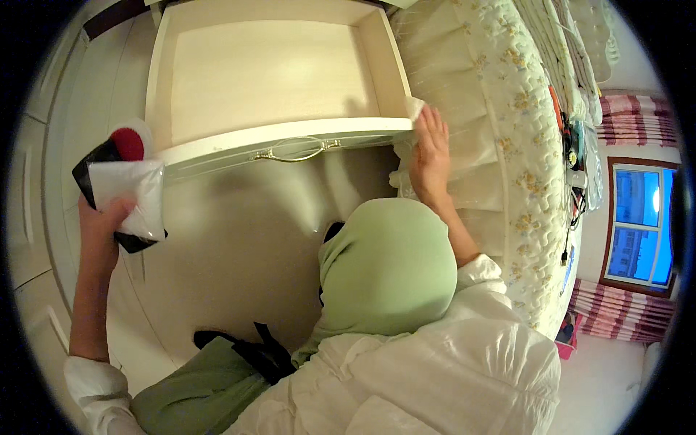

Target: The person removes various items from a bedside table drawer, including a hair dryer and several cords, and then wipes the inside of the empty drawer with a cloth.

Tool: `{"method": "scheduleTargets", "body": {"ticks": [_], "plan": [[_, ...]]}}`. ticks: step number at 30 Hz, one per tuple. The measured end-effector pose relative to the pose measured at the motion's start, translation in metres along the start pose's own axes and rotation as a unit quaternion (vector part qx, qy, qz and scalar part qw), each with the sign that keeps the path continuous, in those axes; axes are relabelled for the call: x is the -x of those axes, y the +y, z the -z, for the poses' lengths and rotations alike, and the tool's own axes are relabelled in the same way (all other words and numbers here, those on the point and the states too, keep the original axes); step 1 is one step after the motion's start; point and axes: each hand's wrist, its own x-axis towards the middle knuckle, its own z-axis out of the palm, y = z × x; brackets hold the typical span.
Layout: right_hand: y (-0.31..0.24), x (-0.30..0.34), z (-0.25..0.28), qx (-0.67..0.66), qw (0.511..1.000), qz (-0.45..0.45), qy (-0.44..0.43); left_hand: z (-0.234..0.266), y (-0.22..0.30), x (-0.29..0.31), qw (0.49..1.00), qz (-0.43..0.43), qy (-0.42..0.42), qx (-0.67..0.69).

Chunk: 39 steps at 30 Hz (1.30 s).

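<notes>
An open, cream-coloured drawer (268, 72) is pulled out in front of me, with nothing lying on its bottom. Its front panel carries a curved metal handle (299, 151). Left of the drawer, my left hand (105, 221) grips a clear plastic packet with white contents (130, 192), thumb on top. Black items and a red round piece with a white rim (129, 143) stick out from behind the packet; their kind is unclear. My right hand (432, 156) is at the drawer's right front corner, its fingers stretched around a small whitish cloth or tissue (414, 109) against the edge.
A bed with a ruffled floral cover (500, 145) stands close along the drawer's right side. Cables and small items (574, 170) lie on top of it. White cabinet doors (25, 196) line the left. My green-clad knee (391, 264) is just below the drawer front, over the tiled floor (217, 268).
</notes>
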Motion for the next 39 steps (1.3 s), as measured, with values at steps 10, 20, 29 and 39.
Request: {"method": "scheduleTargets", "body": {"ticks": [10, 20, 29, 39], "plan": [[-0.015, -0.009, -0.004, -0.034, 0.995, 0.089, 0.016, -0.002, 0.006, 0.001, 0.999, -0.005, 0.002, 0.046], [-0.025, -0.006, -0.012, -0.067, 0.993, 0.099, 0.011, -0.007, 0.003, 0.000, 0.999, 0.006, 0.023, 0.034], [-0.014, 0.002, -0.024, -0.129, 0.988, 0.038, 0.070, -0.011, 0.012, -0.002, 0.998, 0.007, -0.002, 0.070], [-0.148, -0.092, -0.007, -0.241, 0.886, 0.392, -0.065, -0.009, 0.019, 0.003, 0.996, 0.017, -0.006, 0.093]]}}
